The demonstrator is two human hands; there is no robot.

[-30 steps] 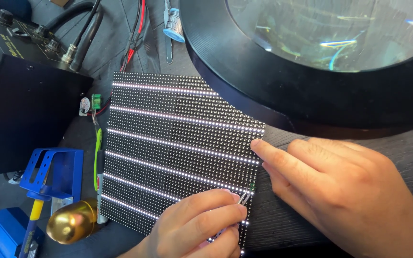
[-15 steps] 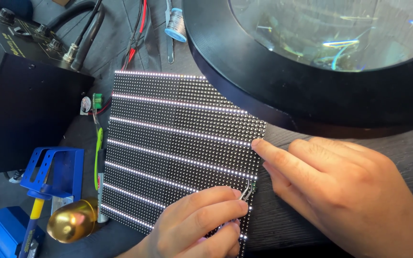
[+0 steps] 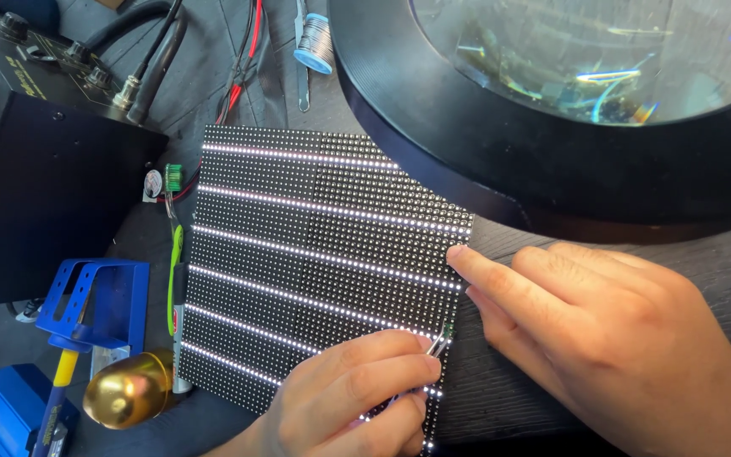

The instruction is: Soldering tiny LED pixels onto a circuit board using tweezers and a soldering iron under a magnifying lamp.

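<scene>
Since a second ago, the lit panel (image 3: pixel 315 262) has been slid a little up and away, and the bright lines on it have shifted. The hands have hardly been moved.

The left hand (image 3: pixel 349 398) is seen at the bottom, lying on the near right corner of the panel. Its fingers are closed together on thin metal tweezers (image 3: pixel 438 343). The tips of the tweezers are held at the right edge of the panel, and a tiny green bit seems to be pinched there, but it is too small to be sure.

The right hand (image 3: pixel 611 338) is rested on the dark surface (image 3: pixel 509 398) just beside the panel. Nothing is held in it. Its first finger is stretched out, and its tip is pressed on the right edge of the panel, a little above the tweezers. The other fingers are loosely bent.

The panel is a black square full of tiny dots, laid flat in the middle of the surface. Bright white lines are lit across it.

Over its far right corner, a big round magnifying glass (image 3: pixel 552 127) with a black rim is hung. At the top, a spool of solder wire (image 3: pixel 315 46) can be seen. On the left, a black box (image 3: pixel 35 186) with cables is placed. Near it, a blue metal stand (image 3: pixel 86 296), a shiny gold thing (image 3: pixel 129 389) and a pen (image 3: pixel 179 322) are found beside the panel.
</scene>
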